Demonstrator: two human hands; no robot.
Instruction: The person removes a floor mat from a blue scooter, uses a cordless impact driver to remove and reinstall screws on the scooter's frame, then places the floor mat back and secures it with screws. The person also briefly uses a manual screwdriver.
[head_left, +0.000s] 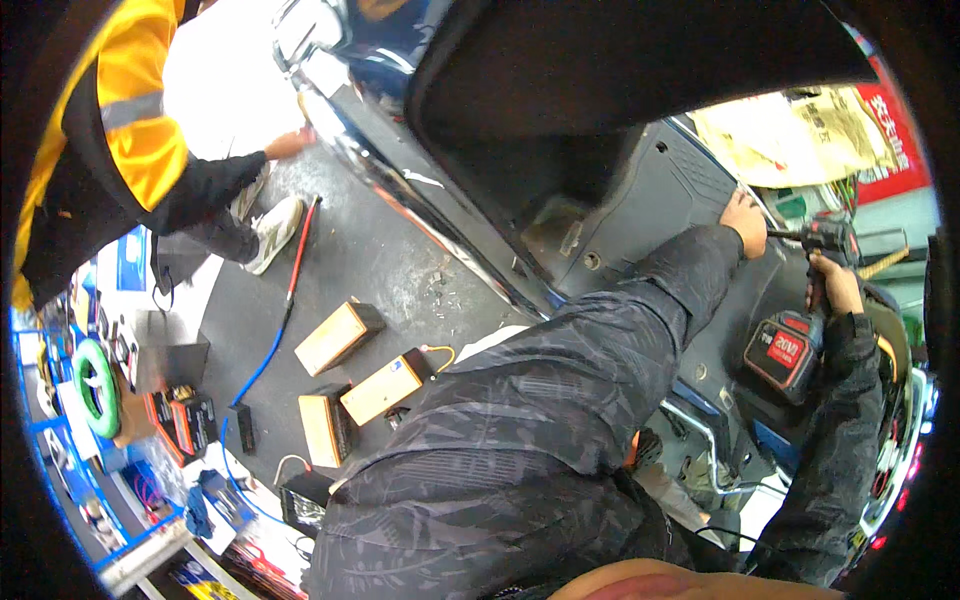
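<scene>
My right hand (838, 285) grips a cordless drill (828, 243) by its handle, at the right. The drill's red-and-black battery pack (783, 352) hangs low, and its thin bit points left toward my other hand. My left hand (745, 222) rests at the edge of a dark grey footboard panel (625, 235), fingers curled at the bit's tip. What those fingers pinch, if anything, is too small to make out. The panel belongs to a dark blue scooter-like vehicle (385, 60) with chrome trim. My left forearm reaches across it.
Several orange-and-black block batteries (383, 388) stand on the dark floor. A red-and-blue hose (272, 345) runs beside them. At the left a co-worker in a yellow-and-black jacket (150, 150) reaches a hand (290, 143) to the vehicle's side. Blue shelving (75, 470) holds a green coil (97, 388).
</scene>
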